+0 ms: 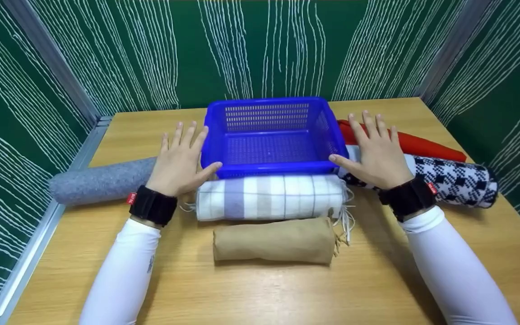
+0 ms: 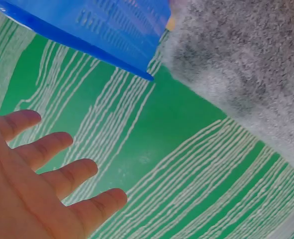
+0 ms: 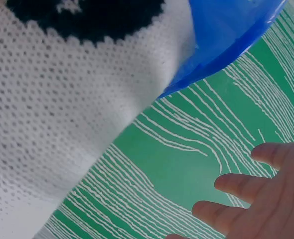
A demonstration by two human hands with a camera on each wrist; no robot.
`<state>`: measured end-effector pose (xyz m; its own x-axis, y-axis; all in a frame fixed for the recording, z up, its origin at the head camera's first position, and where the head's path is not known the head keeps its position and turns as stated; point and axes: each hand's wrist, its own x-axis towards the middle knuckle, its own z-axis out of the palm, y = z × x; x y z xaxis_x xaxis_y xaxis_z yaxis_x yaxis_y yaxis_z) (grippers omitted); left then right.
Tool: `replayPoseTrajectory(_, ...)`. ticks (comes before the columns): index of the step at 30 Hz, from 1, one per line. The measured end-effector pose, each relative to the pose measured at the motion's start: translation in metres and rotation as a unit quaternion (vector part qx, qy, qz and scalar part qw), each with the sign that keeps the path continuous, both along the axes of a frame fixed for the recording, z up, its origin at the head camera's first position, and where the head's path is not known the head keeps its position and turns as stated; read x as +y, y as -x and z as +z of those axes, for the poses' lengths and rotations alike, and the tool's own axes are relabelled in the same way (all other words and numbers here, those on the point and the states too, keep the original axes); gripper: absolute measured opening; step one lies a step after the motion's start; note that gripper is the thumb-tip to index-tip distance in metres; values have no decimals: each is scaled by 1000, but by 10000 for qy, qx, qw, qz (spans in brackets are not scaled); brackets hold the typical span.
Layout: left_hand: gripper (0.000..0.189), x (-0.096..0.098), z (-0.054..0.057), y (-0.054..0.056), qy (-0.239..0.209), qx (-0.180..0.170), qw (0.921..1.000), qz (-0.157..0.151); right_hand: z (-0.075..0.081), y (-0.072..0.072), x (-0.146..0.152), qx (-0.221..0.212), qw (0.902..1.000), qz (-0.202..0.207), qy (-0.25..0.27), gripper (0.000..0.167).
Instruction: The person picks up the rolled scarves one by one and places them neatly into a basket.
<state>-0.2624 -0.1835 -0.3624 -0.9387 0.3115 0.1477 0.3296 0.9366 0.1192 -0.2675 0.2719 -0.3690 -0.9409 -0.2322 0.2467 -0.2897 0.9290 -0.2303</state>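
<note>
Beside the left edge of a blue plastic basket (image 1: 269, 169) is my left hand (image 1: 178, 164), palm down with fingers spread. My right hand (image 1: 377, 158) lies at the basket's right edge, fingers likewise straight and spread. Whether either hand touches the rim I cannot tell. Nothing shows inside the basket. A grey felt-like roll (image 1: 106, 180) extends left from behind my left wrist. Partly beneath my right hand are a black-and-white houndstooth knit roll (image 1: 456, 180) and a red cloth roll (image 1: 427, 143). Both wrist views show the hands' fingers straight, holding nothing.
In front of the basket lies a white plaid rolled scarf (image 1: 273, 197) with fringe. Nearer me is a tan rolled scarf (image 1: 273, 241), fringed at its right end. Green walls (image 1: 278, 49) with white wavy lines enclose the wooden table (image 1: 264, 293) at the back and sides.
</note>
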Motion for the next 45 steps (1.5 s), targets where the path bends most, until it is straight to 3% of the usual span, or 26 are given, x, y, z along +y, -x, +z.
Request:
replayPoseTrajectory(12,95,10,6,-9,135,303,9979,-559,0,-6,-2,124,9991,337,233,109)
replayPoseTrajectory(33,85,19,2,-20,-490,611,9882,-1314,0,-19,-4,1029,9867,1080,645,98)
replayPoseTrajectory(45,78,23,3,-28,-538,624,9819,-1705,3,-27,-9,1024,9817,1433,718,93)
